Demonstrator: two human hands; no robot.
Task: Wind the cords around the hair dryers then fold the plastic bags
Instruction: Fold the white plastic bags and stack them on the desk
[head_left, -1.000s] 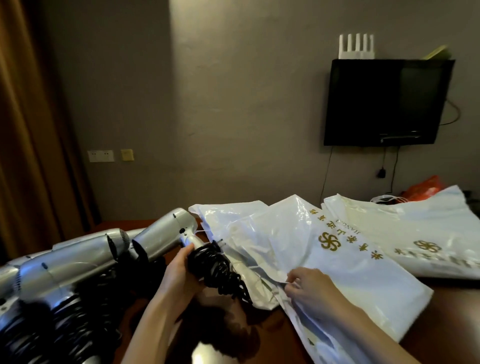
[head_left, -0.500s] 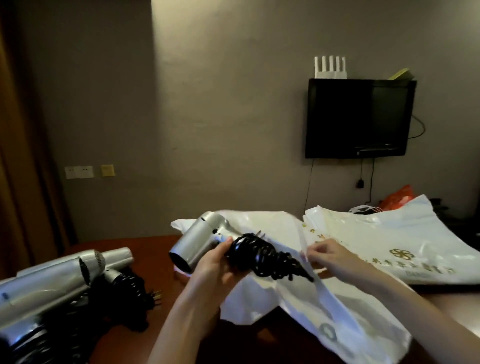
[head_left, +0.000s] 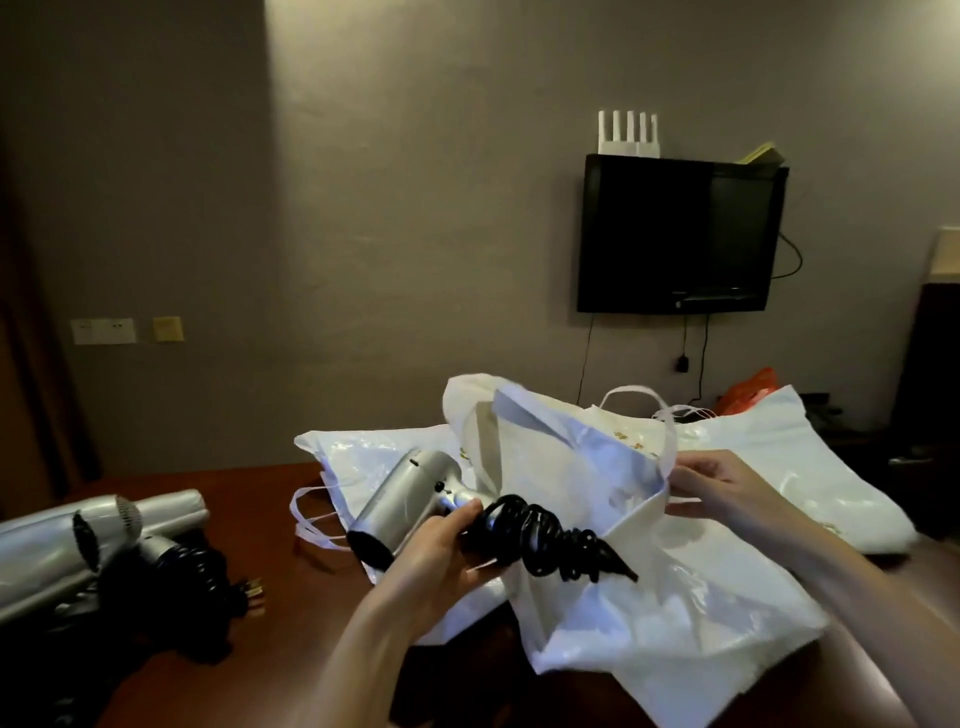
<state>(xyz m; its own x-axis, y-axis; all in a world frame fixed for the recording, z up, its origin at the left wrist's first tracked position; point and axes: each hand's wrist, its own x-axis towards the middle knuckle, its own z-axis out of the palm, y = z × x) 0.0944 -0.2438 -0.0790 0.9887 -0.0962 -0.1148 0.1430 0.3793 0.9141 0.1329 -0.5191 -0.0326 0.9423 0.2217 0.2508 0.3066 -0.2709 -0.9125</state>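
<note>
The left hand (head_left: 431, 545) holds a dryer (head_left: 410, 499) above the middle of the surface (head_left: 249, 499), its fingers clamped where barrel meets handle. Its coiled cord (head_left: 545, 540) is already wound round the handle, so this one looks done. The barrel's long axis slopes from upper right down to lower left, nozzle toward the near-left corner; the handle and cord run off to the right, the plug end pointing right and slightly down. The right hand (head_left: 727, 488) pinches the lifted rim of a bag (head_left: 597, 467), fingers closed on the plastic. More wound dryers (head_left: 104, 525) lie at the left edge. The other bags (head_left: 810, 467) lie loose along the far and right edges; none looks folded, so the folding seems wholly ahead.
</note>
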